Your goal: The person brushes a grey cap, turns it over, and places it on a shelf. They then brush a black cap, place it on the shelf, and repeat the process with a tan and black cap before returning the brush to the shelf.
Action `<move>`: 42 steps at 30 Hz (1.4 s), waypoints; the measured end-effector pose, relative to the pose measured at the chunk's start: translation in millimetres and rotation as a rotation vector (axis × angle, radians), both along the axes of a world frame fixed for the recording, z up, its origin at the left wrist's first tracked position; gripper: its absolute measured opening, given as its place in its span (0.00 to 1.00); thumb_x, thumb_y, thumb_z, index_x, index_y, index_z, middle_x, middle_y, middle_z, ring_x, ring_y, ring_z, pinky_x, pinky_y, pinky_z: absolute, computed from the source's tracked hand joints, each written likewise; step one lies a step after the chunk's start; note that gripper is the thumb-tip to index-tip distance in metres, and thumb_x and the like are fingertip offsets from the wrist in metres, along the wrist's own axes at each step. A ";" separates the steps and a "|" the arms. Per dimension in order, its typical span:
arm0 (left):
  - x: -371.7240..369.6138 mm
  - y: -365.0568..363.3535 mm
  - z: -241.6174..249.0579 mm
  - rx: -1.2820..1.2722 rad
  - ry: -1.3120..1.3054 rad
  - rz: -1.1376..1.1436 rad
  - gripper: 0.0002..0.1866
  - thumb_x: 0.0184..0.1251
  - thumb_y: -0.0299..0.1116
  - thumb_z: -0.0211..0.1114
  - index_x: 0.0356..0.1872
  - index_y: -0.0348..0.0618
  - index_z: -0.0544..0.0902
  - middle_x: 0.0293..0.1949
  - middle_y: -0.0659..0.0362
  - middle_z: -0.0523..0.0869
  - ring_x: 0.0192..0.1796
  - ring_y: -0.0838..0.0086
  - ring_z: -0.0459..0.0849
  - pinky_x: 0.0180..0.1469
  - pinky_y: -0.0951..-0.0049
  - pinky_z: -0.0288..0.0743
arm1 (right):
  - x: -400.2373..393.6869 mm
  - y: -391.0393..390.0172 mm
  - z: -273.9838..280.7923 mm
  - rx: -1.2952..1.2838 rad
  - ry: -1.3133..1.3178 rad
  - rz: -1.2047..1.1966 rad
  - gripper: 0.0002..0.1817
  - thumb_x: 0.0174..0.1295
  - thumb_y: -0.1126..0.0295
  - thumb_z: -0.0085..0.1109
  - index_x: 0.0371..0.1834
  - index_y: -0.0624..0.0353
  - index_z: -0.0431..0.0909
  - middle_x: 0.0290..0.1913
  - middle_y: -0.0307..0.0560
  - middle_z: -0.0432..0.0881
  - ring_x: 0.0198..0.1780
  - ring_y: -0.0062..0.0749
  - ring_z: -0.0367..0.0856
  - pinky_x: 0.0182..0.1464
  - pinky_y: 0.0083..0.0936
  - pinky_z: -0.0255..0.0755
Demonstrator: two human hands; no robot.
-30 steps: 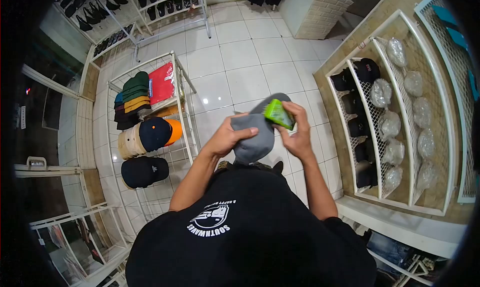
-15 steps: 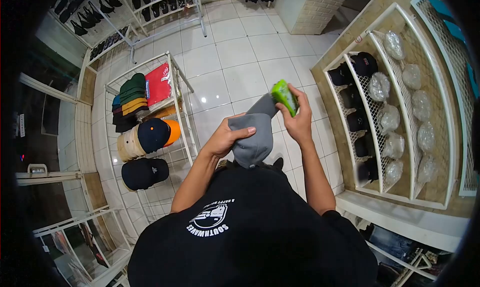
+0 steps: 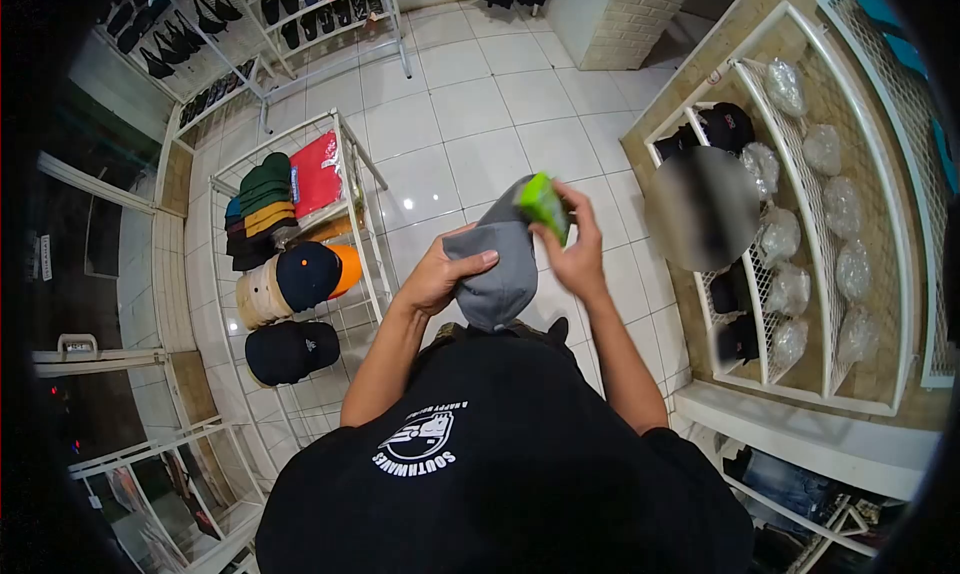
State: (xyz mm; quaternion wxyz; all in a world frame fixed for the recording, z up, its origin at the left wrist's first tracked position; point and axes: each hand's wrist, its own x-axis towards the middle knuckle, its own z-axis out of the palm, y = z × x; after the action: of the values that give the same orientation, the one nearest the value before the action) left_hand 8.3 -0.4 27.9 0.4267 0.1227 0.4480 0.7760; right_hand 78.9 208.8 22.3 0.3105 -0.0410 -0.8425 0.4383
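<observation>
A grey cap (image 3: 500,269) is held in front of my body, its brim pointing up and away from me. My left hand (image 3: 440,276) grips the crown's left side, the thumb lying across the fabric. In my right hand (image 3: 578,249) is a bright green brush (image 3: 543,209), somewhat blurred, held between thumb and fingers over the right edge of the brim. The underside of the brush, where it meets the brim, is hidden.
At left, a white wire rack (image 3: 365,159) bears caps, folded beanies (image 3: 265,199) and a red packet (image 3: 318,174). Wall shelves (image 3: 810,274) at right hold black caps and clear plastic-wrapped items. Tiled floor (image 3: 480,99) lies beyond my hands.
My right hand and the green brush have moved left and slightly down along the brim. The cap has tilted slightly in my left hand, and a round blurred patch now covers part of the right shelves.
</observation>
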 end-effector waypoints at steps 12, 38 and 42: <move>5.0 14.8 -13.9 -0.027 -0.041 -0.032 0.20 0.68 0.28 0.72 0.59 0.36 0.81 0.48 0.61 0.87 0.49 0.78 0.85 0.55 0.74 0.79 | 1.7 11.3 -14.3 -0.109 0.013 -0.129 0.32 0.56 0.74 0.75 0.65 0.62 0.74 0.58 0.57 0.80 0.60 0.51 0.80 0.62 0.37 0.74; 69.4 188.8 8.7 -0.057 -0.001 0.046 0.18 0.68 0.27 0.71 0.57 0.37 0.81 0.49 0.60 0.87 0.51 0.74 0.85 0.57 0.71 0.78 | 48.3 206.9 -4.2 -0.065 0.081 -0.060 0.32 0.54 0.71 0.75 0.65 0.57 0.77 0.61 0.53 0.81 0.62 0.51 0.78 0.63 0.39 0.73; 81.1 211.9 -0.4 -0.024 0.098 0.118 0.19 0.67 0.26 0.71 0.57 0.37 0.81 0.48 0.60 0.87 0.50 0.74 0.85 0.56 0.71 0.79 | 77.7 197.6 29.1 0.100 0.125 0.258 0.32 0.54 0.74 0.74 0.65 0.56 0.77 0.61 0.53 0.81 0.61 0.51 0.78 0.64 0.41 0.72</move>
State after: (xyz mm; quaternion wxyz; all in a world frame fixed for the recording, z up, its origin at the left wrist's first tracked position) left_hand 89.4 211.5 27.6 0.3591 0.1289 0.4841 0.7875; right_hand 156.6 406.4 51.4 0.3050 0.1102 -0.8406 0.4339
